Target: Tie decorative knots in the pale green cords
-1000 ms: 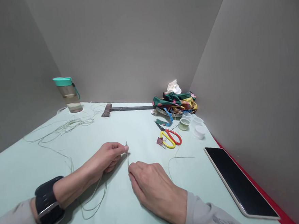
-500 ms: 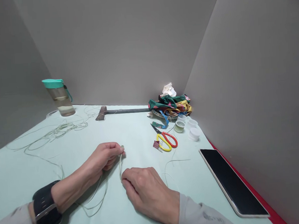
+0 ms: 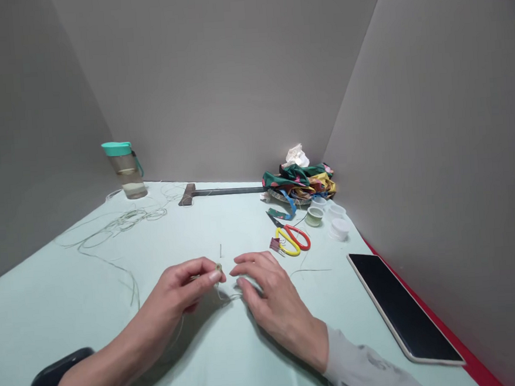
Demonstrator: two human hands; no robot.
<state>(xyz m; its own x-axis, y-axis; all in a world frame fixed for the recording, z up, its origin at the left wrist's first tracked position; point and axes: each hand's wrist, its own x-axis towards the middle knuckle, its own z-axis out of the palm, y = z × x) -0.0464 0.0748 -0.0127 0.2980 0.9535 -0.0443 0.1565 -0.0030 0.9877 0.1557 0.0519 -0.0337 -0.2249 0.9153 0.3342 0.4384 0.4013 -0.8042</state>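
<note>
wristband point(image 3: 54, 380) cut by bottom edge | pinched item point(image 3: 218, 268) (left fingertips point(image 3: 213, 275)) too small to tell

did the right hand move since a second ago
Yes. The right hand has slid away from the person, nearer the scissors, its fingers now spread beside the thread pinched in the left hand.

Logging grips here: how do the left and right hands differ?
The left hand pinches the cord between thumb and forefinger; the right hand lies palm down, fingers loosely spread. The left wrist bears a black band; the right wears a grey sleeve. Both rest low over the table.
</note>
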